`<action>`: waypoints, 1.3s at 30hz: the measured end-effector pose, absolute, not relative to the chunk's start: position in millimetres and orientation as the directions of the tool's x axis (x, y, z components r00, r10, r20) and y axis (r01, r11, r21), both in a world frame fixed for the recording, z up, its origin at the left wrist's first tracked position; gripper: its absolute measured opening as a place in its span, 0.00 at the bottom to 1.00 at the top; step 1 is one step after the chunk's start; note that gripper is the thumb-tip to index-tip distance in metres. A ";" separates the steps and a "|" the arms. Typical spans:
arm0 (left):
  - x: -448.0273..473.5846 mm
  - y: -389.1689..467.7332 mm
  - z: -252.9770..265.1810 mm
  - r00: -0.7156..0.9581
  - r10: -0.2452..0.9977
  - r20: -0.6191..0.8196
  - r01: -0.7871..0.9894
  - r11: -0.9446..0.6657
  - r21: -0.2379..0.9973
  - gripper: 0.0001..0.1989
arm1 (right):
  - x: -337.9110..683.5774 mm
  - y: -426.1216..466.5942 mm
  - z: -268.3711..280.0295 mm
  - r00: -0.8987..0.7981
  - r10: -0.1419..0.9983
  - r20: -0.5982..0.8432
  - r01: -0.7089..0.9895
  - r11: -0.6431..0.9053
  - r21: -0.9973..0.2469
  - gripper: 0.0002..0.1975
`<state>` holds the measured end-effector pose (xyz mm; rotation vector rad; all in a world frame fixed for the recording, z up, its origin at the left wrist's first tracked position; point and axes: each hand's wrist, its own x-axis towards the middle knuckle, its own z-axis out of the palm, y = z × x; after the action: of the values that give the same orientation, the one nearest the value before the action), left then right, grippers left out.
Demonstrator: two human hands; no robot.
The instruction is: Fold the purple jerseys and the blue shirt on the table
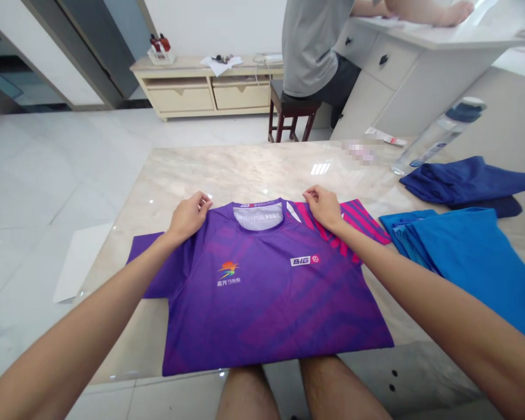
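A purple short-sleeved T-shirt lies front up on the table, its collar pointing away from me and its lower edge near the table's front edge. Pink stripes cover the sleeve on the right; the other sleeve is plain purple. My left hand is closed in a pinch at the shoulder seam left of the collar. At the opposite shoulder my right hand pinches the fabric in the same way. Both sets of fingertips sit at the shirt's top edge, and the cloth between them looks fairly flat.
On the right of the marble-patterned table lie folded blue cloth and dark blue cloth. A clear water bottle stands behind them. A person in grey sits on a stool at a white desk.
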<state>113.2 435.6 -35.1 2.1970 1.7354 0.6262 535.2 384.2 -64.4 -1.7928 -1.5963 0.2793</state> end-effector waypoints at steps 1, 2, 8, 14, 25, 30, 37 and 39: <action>114.7 435.7 -36.5 0.172 0.973 0.154 0.882 -0.221 0.416 0.11 | 533.7 385.3 -65.4 0.223 0.933 0.284 0.790 -0.002 -0.614 0.24; 116.3 434.9 -37.1 0.158 0.977 0.146 0.905 -0.202 0.375 0.12 | 532.6 385.5 -65.2 0.220 0.936 0.273 0.799 -0.012 -0.601 0.25; 116.3 424.7 -28.0 0.163 0.984 0.066 0.945 -0.175 0.278 0.23 | 539.8 380.5 -51.6 -0.074 0.983 0.167 0.916 0.133 -0.377 0.25; 68.7 371.9 -22.8 0.268 0.943 0.195 0.930 -0.306 0.202 0.24 | 535.5 312.0 -42.7 -0.093 0.947 0.308 0.959 0.169 -0.229 0.23; 61.3 235.4 -48.8 0.187 0.978 0.091 0.913 -0.208 0.351 0.32 | 466.4 175.8 -81.2 -0.148 0.961 0.233 0.936 0.211 -0.280 0.31; 23.7 251.8 -25.1 -0.205 0.976 0.078 0.921 0.166 0.352 0.27 | 466.6 177.8 -83.9 -0.154 0.945 0.288 0.934 0.235 -0.269 0.31; -15.9 289.4 -11.7 -0.451 0.888 -0.086 0.841 0.455 0.293 0.25 | 466.0 174.7 -96.8 -0.131 0.924 0.361 0.923 0.246 -0.297 0.30; -18.9 295.6 -12.6 -0.447 0.886 -0.120 0.836 0.462 0.295 0.20 | 466.2 174.9 -98.1 -0.123 0.924 0.362 0.921 0.242 -0.305 0.30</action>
<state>-18.9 295.6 -12.6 1.4811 2.4571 0.2803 466.2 174.9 -98.1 -1.6814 -2.0464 0.0085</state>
